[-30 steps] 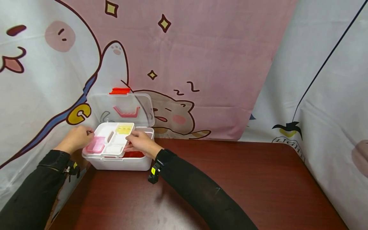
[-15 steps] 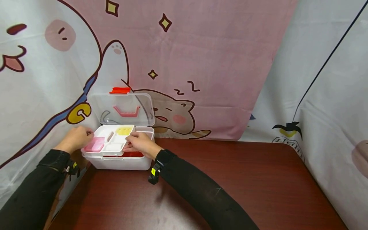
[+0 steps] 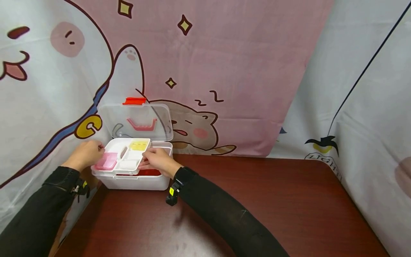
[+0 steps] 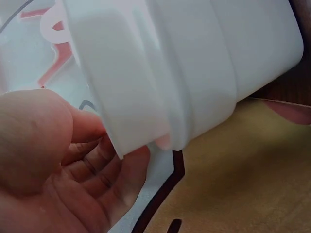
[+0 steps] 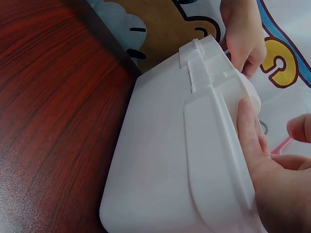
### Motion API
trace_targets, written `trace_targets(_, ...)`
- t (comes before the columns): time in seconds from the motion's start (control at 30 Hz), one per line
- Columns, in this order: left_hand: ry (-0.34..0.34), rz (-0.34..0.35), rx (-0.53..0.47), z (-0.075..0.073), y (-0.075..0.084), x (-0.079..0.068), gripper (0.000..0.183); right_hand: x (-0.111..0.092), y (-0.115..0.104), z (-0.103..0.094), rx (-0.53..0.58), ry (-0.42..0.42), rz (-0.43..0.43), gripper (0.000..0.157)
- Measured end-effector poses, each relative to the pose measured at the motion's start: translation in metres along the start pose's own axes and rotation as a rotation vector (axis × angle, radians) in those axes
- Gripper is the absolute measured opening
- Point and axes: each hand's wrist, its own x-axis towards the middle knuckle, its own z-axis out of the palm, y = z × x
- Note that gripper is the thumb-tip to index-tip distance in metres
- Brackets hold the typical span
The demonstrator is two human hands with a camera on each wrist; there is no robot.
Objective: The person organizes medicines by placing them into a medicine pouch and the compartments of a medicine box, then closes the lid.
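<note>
A white storage box (image 3: 138,184) stands with its clear lid (image 3: 128,114) raised behind it. Over its opening lies a white compartment tray (image 3: 128,165), with a pink cover (image 3: 106,161) at the left and a yellow patch (image 3: 139,145) at the back right. My left hand (image 3: 86,155) pinches the tray's left edge; its curled fingers show beside the white rim in the left wrist view. On the other side my right hand (image 3: 157,160) holds the tray's right edge, fingers reaching beneath it. Something red (image 3: 149,172) shows inside the box under the tray.
A red latch (image 3: 135,101) tops the raised lid, and a pink handle (image 3: 142,125) shows through it. The box sits at the back left of a brown wooden table (image 3: 244,200). Printed cloth (image 3: 240,71) hangs close behind.
The tray dips slightly, then rises a little again, its back edge shifting most. Both hands stay at its sides, and the box and lid keep their places.
</note>
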Motion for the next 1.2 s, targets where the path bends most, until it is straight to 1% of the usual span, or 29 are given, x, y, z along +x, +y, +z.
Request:
trace_targets(0.13, -0.002, -0.012, 0.003, 0.002, 0.001, 0.001, 0.034, 0.002, 0.002, -0.002, 0.023, -0.016, 0.011, 0.028)
trace_targets(0.27, 0.004, -0.020, -0.001, 0.003, 0.002, 0.000, 0.034, 0.003, 0.003, -0.003, 0.001, -0.028, -0.007, 0.028)
trace_targets(0.47, 0.011, -0.024, 0.019, 0.004, 0.003, -0.001, 0.033, 0.002, 0.003, -0.001, -0.080, -0.020, -0.018, 0.027)
trace_targets(0.6, 0.012, -0.023, 0.029, 0.007, 0.002, 0.000, 0.033, 0.001, 0.003, 0.001, -0.149, 0.003, -0.012, 0.029)
trace_targets(0.77, 0.018, -0.038, 0.012, 0.011, 0.001, -0.001, 0.034, -0.002, 0.002, 0.005, -0.219, 0.046, -0.010, 0.027)
trace_targets(0.83, 0.019, -0.044, 0.011, 0.012, 0.001, -0.002, 0.036, -0.004, 0.002, 0.006, -0.246, 0.067, -0.029, 0.028)
trace_targets(0.9, 0.018, -0.051, 0.007, 0.012, 0.002, -0.004, 0.037, -0.007, 0.002, 0.007, -0.268, 0.097, -0.054, 0.032)
trace_targets(1.0, 0.035, -0.063, 0.005, 0.013, 0.003, -0.006, 0.035, -0.012, 0.002, 0.009, -0.303, 0.127, -0.095, 0.040)
trace_targets(1.07, 0.047, -0.069, 0.004, 0.013, 0.004, -0.008, 0.033, -0.014, 0.002, 0.010, -0.323, 0.131, -0.113, 0.042)
trace_targets(1.13, 0.054, -0.073, 0.007, 0.013, 0.005, -0.009, 0.031, -0.016, 0.003, 0.011, -0.338, 0.121, -0.129, 0.039)
trace_targets(1.2, 0.046, -0.075, 0.008, 0.012, 0.004, -0.009, 0.031, -0.017, 0.003, 0.012, -0.343, 0.121, -0.144, 0.035)
